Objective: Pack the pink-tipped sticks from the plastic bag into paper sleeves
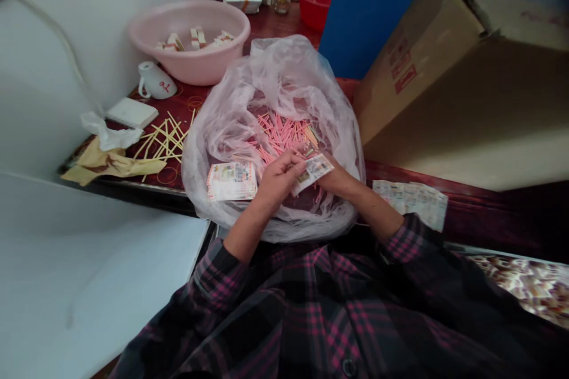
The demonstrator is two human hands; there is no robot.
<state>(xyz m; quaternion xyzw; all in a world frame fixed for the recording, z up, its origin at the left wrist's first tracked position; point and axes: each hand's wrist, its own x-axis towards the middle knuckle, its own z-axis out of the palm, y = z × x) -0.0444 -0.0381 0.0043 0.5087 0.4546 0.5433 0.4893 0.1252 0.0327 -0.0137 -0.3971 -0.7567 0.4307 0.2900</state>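
Inside a clear plastic bag (222, 100) with its mouth spread wide lies a loose heap of thin pink sticks (284, 130), with a few yellowish ones at its right side. My right hand (336, 176) holds a small printed packet (318, 167) over the bag; its fingers are mostly behind the packet. At the packet's left side, my left hand (281, 176) is closed, thumb and fingers pinched together. Whatever sits between those fingertips is too small to make out. A stack of similar printed packets (232, 180) rests on the bag's left front part, beside my left wrist.
A pink basin (191, 62) with small bundles stands behind left, near a white mug (156, 80). Yellow sticks (166, 141) and brown paper (109, 163) lie left. A large cardboard box (444, 83) blocks the right; printed sheets (413, 200) lie before it.
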